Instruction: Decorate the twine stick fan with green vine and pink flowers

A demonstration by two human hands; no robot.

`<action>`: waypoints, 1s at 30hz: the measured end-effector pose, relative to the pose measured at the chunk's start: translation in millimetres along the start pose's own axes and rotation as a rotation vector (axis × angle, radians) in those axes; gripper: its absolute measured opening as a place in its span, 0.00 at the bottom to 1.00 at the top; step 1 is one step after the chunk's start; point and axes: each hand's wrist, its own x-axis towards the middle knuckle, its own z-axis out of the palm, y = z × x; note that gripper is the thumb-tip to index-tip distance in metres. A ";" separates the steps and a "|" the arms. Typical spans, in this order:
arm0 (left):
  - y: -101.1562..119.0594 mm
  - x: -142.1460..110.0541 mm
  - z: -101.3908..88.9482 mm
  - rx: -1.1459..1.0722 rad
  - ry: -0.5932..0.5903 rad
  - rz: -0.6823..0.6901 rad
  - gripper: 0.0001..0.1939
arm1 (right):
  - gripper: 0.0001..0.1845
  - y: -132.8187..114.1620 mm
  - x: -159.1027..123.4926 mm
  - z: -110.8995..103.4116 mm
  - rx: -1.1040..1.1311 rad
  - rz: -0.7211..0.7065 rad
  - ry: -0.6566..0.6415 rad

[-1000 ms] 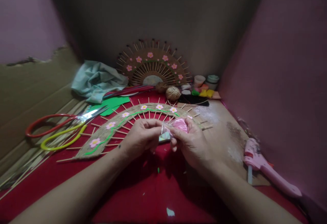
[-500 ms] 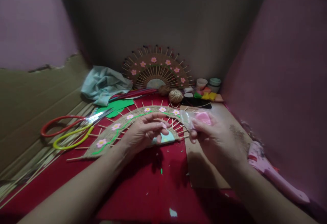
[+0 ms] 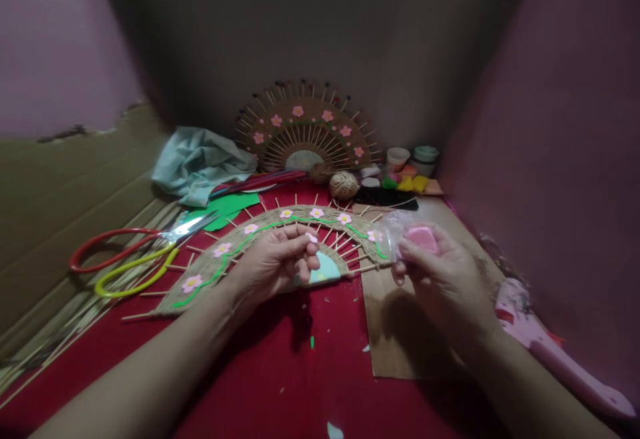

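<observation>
While the left hand (image 3: 273, 259) pinches a pink bit (image 3: 311, 238), the right hand (image 3: 445, 275) clutches a bag (image 3: 385, 235) near the cardboard's (image 3: 381, 325) left edge. The bit looks soft; hold its rim.

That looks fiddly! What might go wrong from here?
The small pink piece is pinched at the fingertips of the left hand, so it might drop or get squashed.

The right hand grips a clear bag holding a pink lump; a tight squeeze could dent the lump.

The right forearm appears close to the pink glue gun, and might bump it.
</observation>
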 end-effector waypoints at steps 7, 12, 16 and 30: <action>-3.3 1.2 -4.3 0.028 0.023 0.016 0.09 | 0.11 -0.3 -0.9 -2.2 -0.069 0.002 0.022; -1.7 -4.4 4.2 -0.028 0.020 -0.037 0.04 | 0.10 1.6 -1.4 -3.0 -0.073 0.011 0.007; -1.2 -5.3 8.7 -0.022 0.048 -0.025 0.03 | 0.10 -2.2 -3.0 -0.3 -0.113 0.038 0.046; -3.4 -1.4 -4.7 -0.042 -0.041 0.072 0.12 | 0.11 1.5 -0.7 -1.3 -0.094 0.036 0.039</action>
